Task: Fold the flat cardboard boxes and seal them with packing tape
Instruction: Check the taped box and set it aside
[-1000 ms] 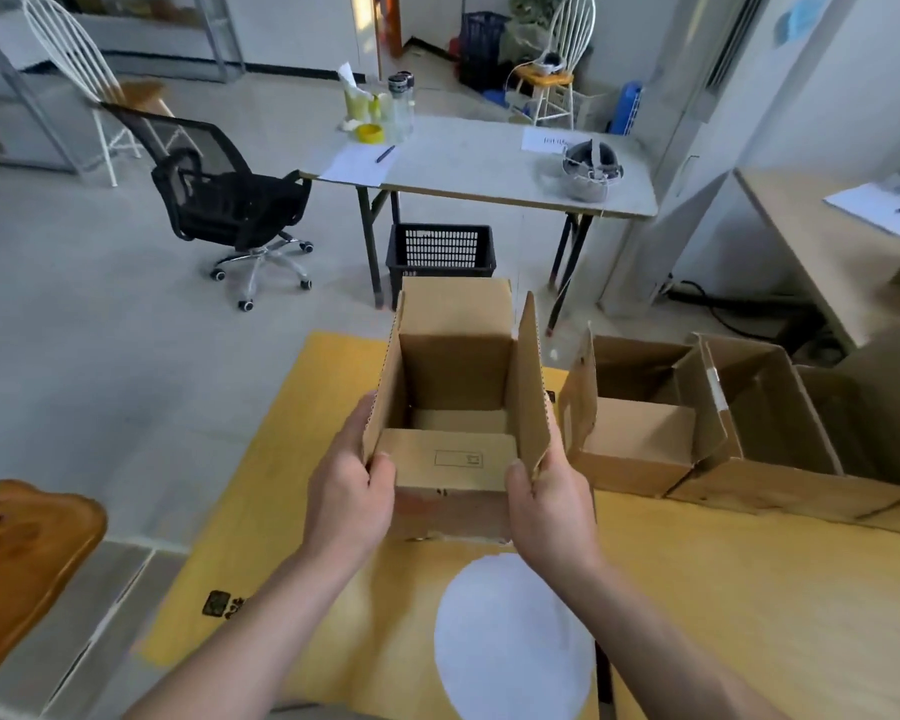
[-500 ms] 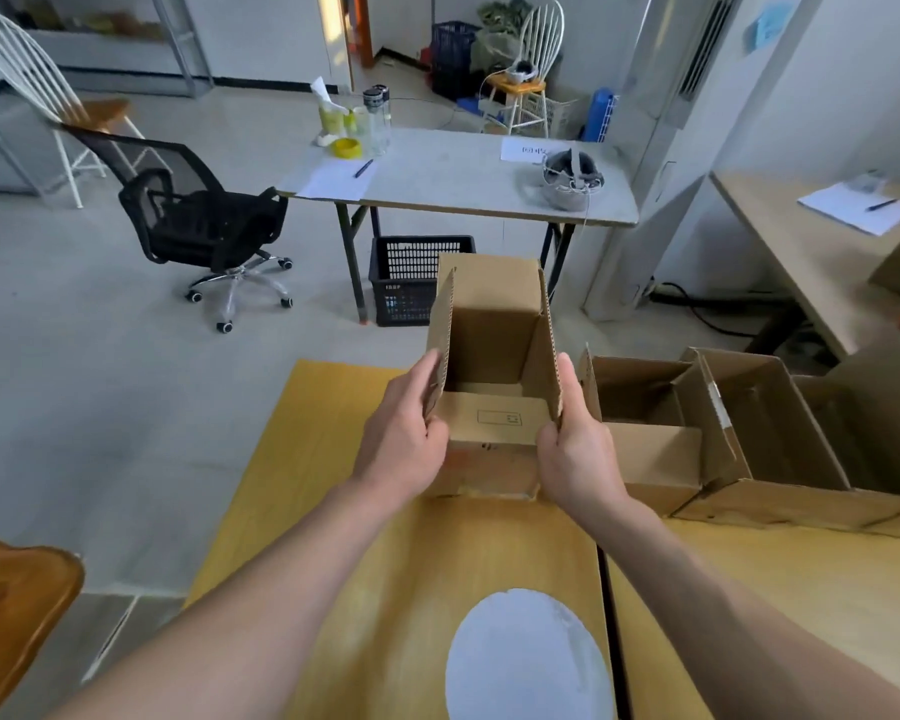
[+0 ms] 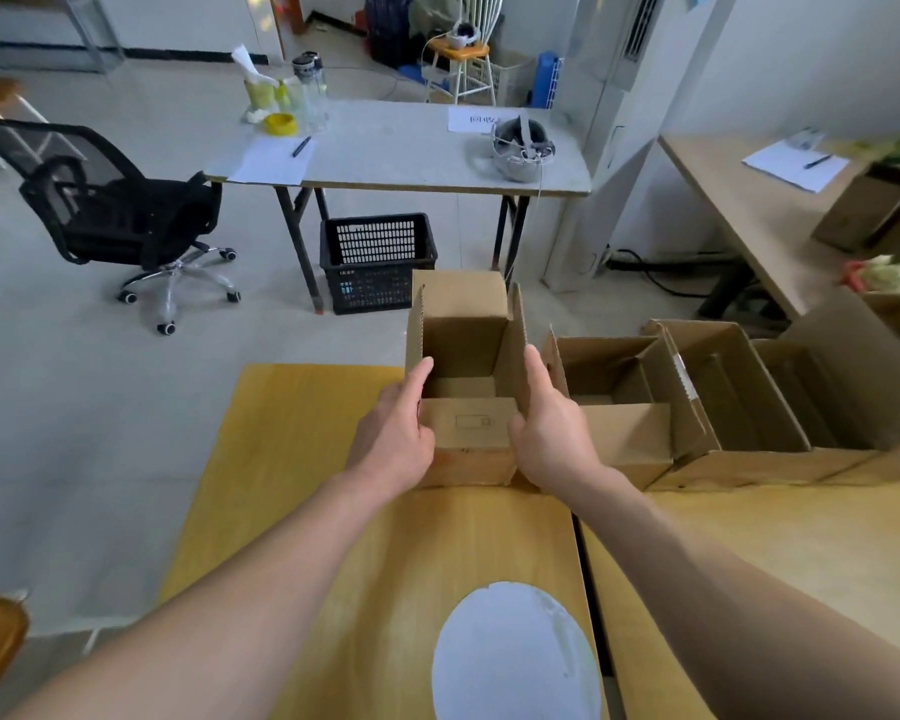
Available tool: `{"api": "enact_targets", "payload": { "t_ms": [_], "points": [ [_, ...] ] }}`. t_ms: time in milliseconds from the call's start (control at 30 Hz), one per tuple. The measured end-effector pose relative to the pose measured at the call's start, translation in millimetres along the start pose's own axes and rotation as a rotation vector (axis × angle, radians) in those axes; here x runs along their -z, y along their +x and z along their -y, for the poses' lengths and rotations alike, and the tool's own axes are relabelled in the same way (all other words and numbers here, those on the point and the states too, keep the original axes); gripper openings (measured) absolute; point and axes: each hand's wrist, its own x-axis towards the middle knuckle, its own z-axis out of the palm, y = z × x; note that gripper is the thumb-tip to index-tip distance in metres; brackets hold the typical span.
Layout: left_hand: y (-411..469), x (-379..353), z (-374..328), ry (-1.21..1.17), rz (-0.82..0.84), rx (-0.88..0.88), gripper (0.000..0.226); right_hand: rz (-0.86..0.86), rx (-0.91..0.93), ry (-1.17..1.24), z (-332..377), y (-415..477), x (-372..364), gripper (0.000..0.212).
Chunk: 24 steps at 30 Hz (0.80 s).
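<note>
The cardboard box (image 3: 468,426) stands open-topped near the far edge of the yellow surface (image 3: 302,459), centre of the frame. Bare wood runs from it to the surface's left edge, with open floor beyond, while a row of open boxes (image 3: 624,441) crowds just beside it on the right, leaving a narrow gap. The left hand (image 3: 398,433) clasps the box's left wall and the right hand (image 3: 552,433) clasps its right wall in that gap, each thumb laid straight up along a raised side flap, the other fingers hidden, both arms stretched long from the bottom of the frame.
</note>
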Motion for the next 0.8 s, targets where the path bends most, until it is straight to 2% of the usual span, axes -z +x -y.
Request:
{"api": "enact_targets", "payload": {
  "t_ms": [100, 200, 300, 500, 567, 667, 733, 800],
  "points": [
    [-3.0, -5.7, -0.4, -0.001, -0.008, -0.008, 0.080, -0.007, 0.030, -0.071, -6.3, -4.9, -2.8, 0.083],
    [-1.2, -3.0, 1.6, 0.026, 0.007, -0.060, 0.079, 0.024, 0.156, -0.386, -8.0, -5.3, -4.7, 0.086],
    [1.0, 1.1, 2.0, 0.082, 0.038, -0.095, 0.079, 0.135, 0.090, -0.649, -3.5, 2.1, -7.7, 0.086],
    [-0.1, 2.9, -3.9, 0.152, 0.102, -0.074, 0.082, 0.230, -0.024, -0.769, 13.5, 10.6, -16.6, 0.081],
    [-0.7, 3.9, -3.5, 0.160, 0.114, -0.055, 0.082, 0.167, 0.061, -0.792, 18.0, 11.5, -16.1, 0.072],
    [-0.4, 3.5, -2.1, 0.185, 0.101, -0.074, 0.082, 0.043, 0.389, -0.851, 28.6, 18.1, -12.8, 0.062],
    [0.3, 1.9, -3.0, 0.193, 0.099, -0.087, 0.082, 0.163, 0.510, -0.847, 34.2, 23.8, -17.0, 0.060],
    [-0.7, 1.4, -6.4, 0.179, 0.117, -0.073, 0.082, 0.337, 0.438, -0.853, 34.5, 26.7, -23.7, 0.058]
  ]
}}
